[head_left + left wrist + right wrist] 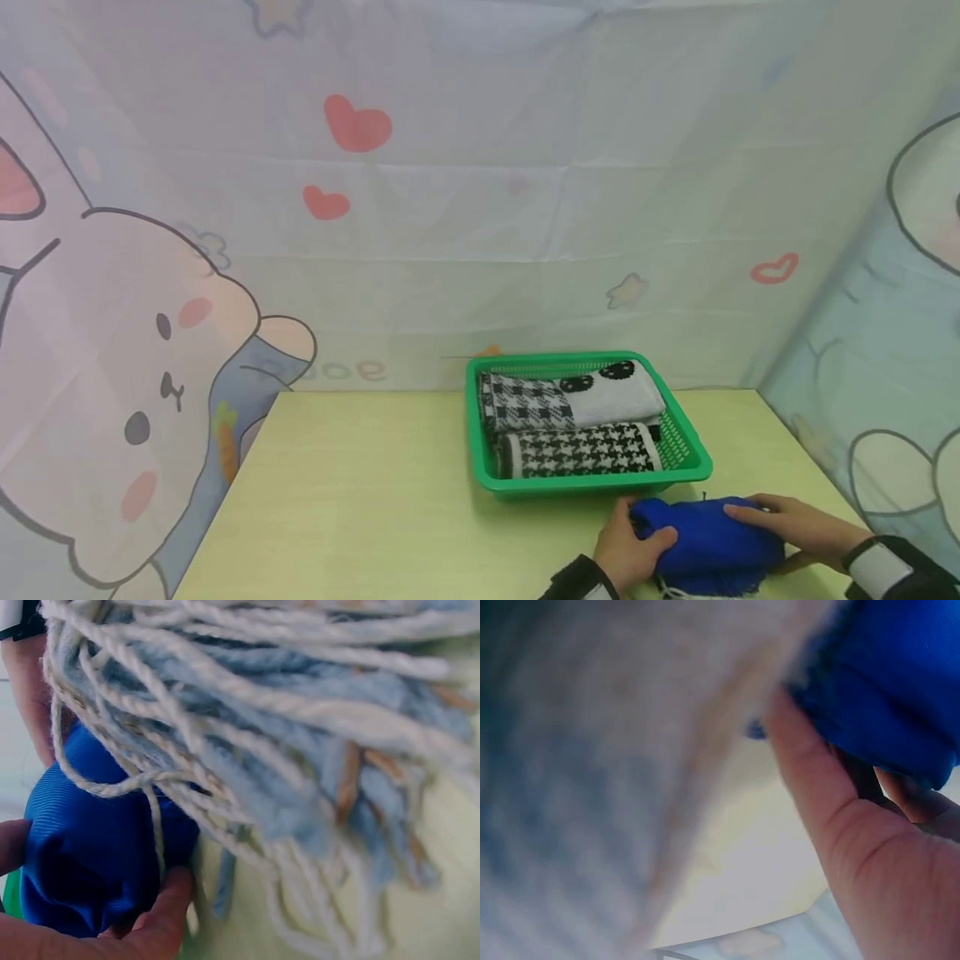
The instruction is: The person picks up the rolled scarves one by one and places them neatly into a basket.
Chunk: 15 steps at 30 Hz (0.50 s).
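A folded blue scarf [708, 537] with a fringed near edge lies in front of the basket at the bottom right of the head view. My left hand [628, 553] grips its left end, thumb on top. At the other end my right hand [806, 527] holds it, fingers over the upper side. The left wrist view shows the rolled end of the blue scarf [90, 832] between thumb and fingers. Cream, pale blue and brown fringe [300, 742] hangs close to that camera. In the right wrist view, blurred pale cloth [577, 772] covers the left side.
A green plastic basket [585, 484] stands just behind the hands. Inside it lie a folded black-and-white houndstooth scarf [588, 450] and a folded checked textile with a panda-like pattern [611, 398]. The pale yellow table [337, 500] ends at a printed cloth backdrop [465, 208].
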Tool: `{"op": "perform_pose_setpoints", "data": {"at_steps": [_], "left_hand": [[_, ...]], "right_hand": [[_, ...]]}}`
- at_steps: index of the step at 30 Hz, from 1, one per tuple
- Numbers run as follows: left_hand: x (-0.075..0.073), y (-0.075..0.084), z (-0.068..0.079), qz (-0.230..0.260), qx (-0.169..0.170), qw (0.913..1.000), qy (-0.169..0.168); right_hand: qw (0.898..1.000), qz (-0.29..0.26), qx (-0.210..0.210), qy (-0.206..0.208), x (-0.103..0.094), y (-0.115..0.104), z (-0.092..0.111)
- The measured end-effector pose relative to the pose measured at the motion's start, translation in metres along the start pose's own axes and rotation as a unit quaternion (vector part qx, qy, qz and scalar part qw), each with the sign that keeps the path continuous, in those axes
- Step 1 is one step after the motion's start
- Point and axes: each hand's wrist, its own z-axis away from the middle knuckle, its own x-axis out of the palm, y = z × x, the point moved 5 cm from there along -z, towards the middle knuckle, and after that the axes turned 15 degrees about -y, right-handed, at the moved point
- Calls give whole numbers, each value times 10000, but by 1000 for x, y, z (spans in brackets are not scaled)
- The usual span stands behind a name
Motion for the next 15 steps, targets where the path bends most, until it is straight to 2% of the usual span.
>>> {"op": "perform_pose_setpoints", "data": {"at_steps": [1,2,5,6,12,15], "left_hand": [[0,0,0,-62,-22,10000,-4],[-1,8,8,-76,-20,10000,-5],[0,5,2,-76,15,9999,-76],[2,0,-3,-86,55,9999,-119],[10,-53,-57,-117,22,9990,-428],[9,-66,-70,20,67,9987,-504]], "right_hand": [[10000,17,21,-37,0,0,0],[10000,26,15,-68,0,-1,0],[9999,21,25,-104,0,-2,-1],[9999,8,13,-125,0,-2,-1],[9998,-185,17,-75,-2,3,-4],[9996,-278,-23,-37,-4,3,-5]]}}
